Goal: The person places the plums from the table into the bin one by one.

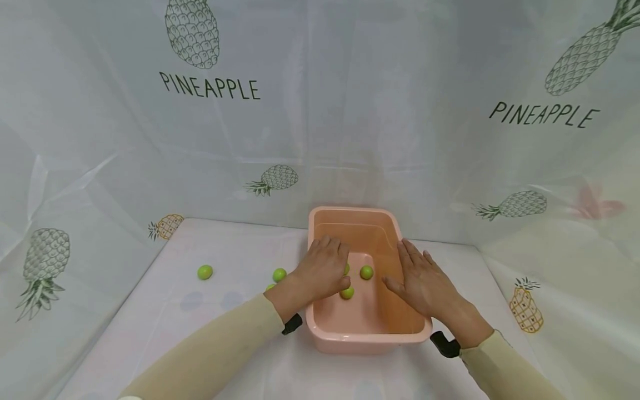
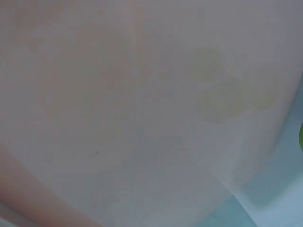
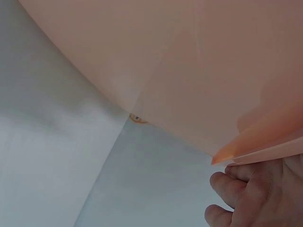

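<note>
Beige sleeves (image 1: 210, 350) nearest. Pink bin (image 1: 367, 337) sits on desk (image 1: 175, 311), green balls (image 1: 366, 272) inside and left of it. Left hand (image 1: 322, 270) over bin, finger grasp can't tell; right hand (image 1: 425, 278), fingers extended along rim, probably steadying.

- We see a peach-pink tub (image 1: 367, 348).
- We see balls (image 1: 366, 272) — bright green.
- We note cream sleeves (image 1: 230, 339).
- We see grey-white sheeting (image 1: 370, 111) — printed with green and orange pineapples (image 1: 192, 33).
</note>
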